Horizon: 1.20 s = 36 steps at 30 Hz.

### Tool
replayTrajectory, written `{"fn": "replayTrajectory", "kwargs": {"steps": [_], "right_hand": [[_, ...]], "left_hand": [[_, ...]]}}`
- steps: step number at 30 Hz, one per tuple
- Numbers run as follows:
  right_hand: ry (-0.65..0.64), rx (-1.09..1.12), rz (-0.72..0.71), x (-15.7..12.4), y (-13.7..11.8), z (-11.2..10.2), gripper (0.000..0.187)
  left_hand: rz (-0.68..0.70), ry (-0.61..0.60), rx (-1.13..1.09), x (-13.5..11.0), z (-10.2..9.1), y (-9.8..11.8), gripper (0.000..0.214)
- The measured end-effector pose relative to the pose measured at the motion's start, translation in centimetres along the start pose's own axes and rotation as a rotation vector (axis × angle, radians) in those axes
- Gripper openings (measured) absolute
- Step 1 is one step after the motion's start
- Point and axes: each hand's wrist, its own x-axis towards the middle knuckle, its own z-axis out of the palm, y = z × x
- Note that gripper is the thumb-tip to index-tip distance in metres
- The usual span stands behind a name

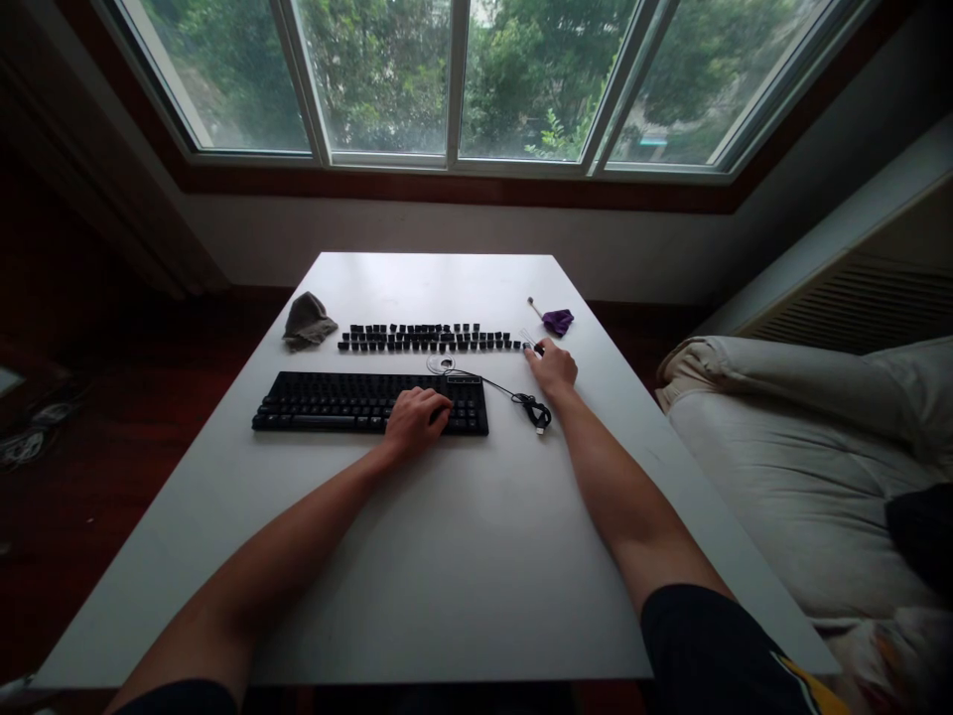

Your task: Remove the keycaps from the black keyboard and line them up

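A black computer keyboard [320,402] lies on the white table, its front edge toward me. My left hand [418,419] rests on its right part, fingers laid over the keys and thumb apart, with nothing held. Beyond the keyboard, several black keycaps [424,340] stand in rows. At the right end of these rows my right hand [552,367] is closed in a pinch on a thin wire keycap puller [527,338]; its wires point away from me and the fingers cover its handle. Whether a keycap is caught in the wires is too small to tell.
The keyboard's coiled cable [530,405] with its USB plug lies right of the keyboard. A grey cloth [307,320] sits at the table's left edge. Near the right edge are a purple cloth [558,321] and a small brush [533,303]. A sofa [774,477] stands to the right.
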Motion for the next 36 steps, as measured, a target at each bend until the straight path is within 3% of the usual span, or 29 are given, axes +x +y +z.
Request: {"fn": "replayTrajectory", "kwargs": {"steps": [26, 36], "right_hand": [[0.039, 0.011, 0.015, 0.2, 0.1, 1.0, 0.04], [0.086, 0.194, 0.039, 0.7, 1.0, 1.5, 0.04]], "left_hand": [[0.014, 0.004, 0.008, 0.0, 0.3, -0.2, 0.016], [0.029, 0.003, 0.015, 0.0, 0.3, -0.3, 0.016]]}}
